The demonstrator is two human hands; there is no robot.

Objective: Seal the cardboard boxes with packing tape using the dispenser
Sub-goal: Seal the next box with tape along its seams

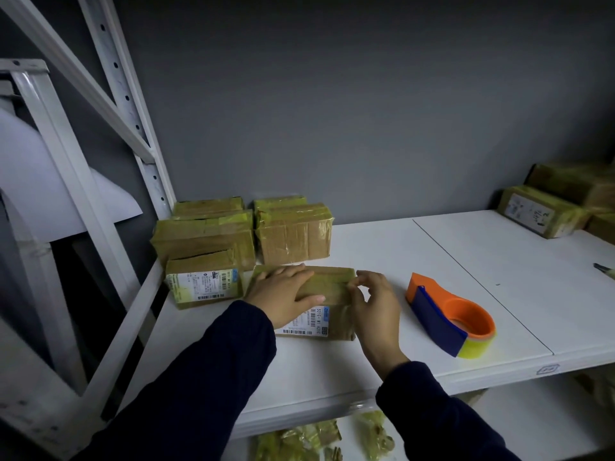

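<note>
Facing a white shelf (432,254) against a grey wall (332,111); taped cardboard boxes (293,237) stacked far left. On the labelled box (332,286), near centre, the left hand (283,296) lies flat, fingers straight; the right hand (377,307) pinches its right end. The tape dispenser (446,314) lies just right, untouched.

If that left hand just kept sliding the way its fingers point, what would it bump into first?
Probably the right hand, which pinches the end of the same box that the left hand presses flat. The orange tape dispenser lies farther along.
</note>
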